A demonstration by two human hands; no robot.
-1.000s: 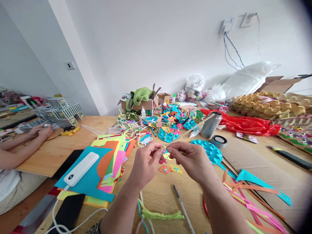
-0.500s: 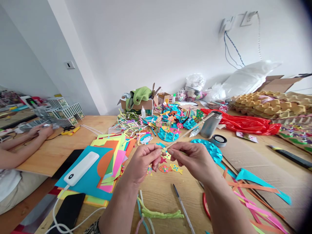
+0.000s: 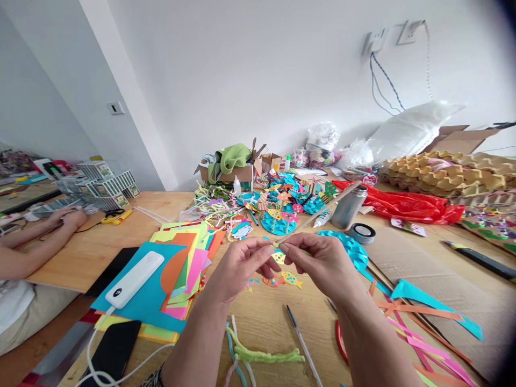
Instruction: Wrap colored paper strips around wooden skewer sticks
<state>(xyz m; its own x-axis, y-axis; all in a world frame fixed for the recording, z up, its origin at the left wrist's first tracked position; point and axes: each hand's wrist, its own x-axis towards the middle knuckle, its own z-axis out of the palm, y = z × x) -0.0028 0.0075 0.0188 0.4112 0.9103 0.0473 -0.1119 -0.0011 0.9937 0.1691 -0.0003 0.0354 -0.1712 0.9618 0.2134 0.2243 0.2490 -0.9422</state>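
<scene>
Both hands meet above the middle of the table. My right hand [image 3: 318, 260] pinches the near end of a thin wooden stick [image 3: 331, 203], which slants away up to the right. My left hand [image 3: 245, 266] is closed at the fingertips, right beside that end. A small pale yellow bit shows between the fingertips, too small to name. Under the hands lie paper fish [image 3: 292, 279] with coloured dots. Closer to me are yellow-green pipe cleaners [image 3: 268, 356] and a slim pen-like tool [image 3: 302, 341]. Red-handled scissors [image 3: 341, 339] are partly hidden by my right forearm.
Stacked coloured paper [image 3: 189, 258] carries a white power bank [image 3: 135, 278] at left. A craft pile [image 3: 282, 199], a metal bottle [image 3: 349, 207], black-rimmed tape [image 3: 362, 233] and egg trays [image 3: 443, 174] stand beyond. Paper strips [image 3: 423, 312] lie right. Another person's hands [image 3: 68, 216] work far left.
My left fingers have shifted slightly right, closer to the right fingertips, and the pale yellow bit shows less. The stick's far end has moved a little up and right.
</scene>
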